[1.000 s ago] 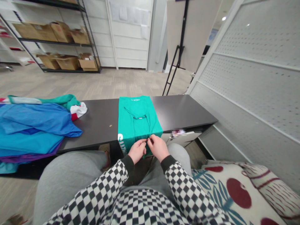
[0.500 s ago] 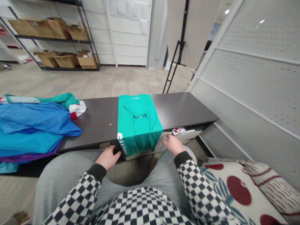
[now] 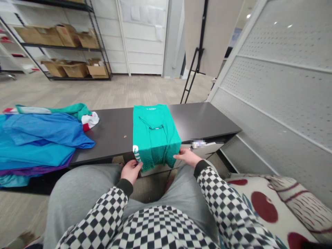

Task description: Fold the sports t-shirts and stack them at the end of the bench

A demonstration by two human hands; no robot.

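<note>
At the far left, behind the bench-like surface (image 3: 111,126), a black rack (image 3: 71,48) carries brown boxes. In front of it, a heap of blue clothes (image 3: 49,129), with purple, green and white pieces among them, covers the left end of the surface. Further right, the left hand (image 3: 130,171) is at the lower left edge of a teal garment (image 3: 155,129), its thumb lying over the cloth beside the white lettering. Its grip is partly curled; whether the fingers behind have closed on the fabric, I cannot tell. The garment lies folded on the surface between the two hands, its lower part hanging over the near edge, so most of it is beyond both grips. The right hand (image 3: 190,157) meets the hanging part's right edge with its thumb and fingertips, and how firmly this grip has hold is likewise unclear. At the far right are a grey perforated panel (image 3: 280,86) and a patterned cushion (image 3: 254,190).
</note>
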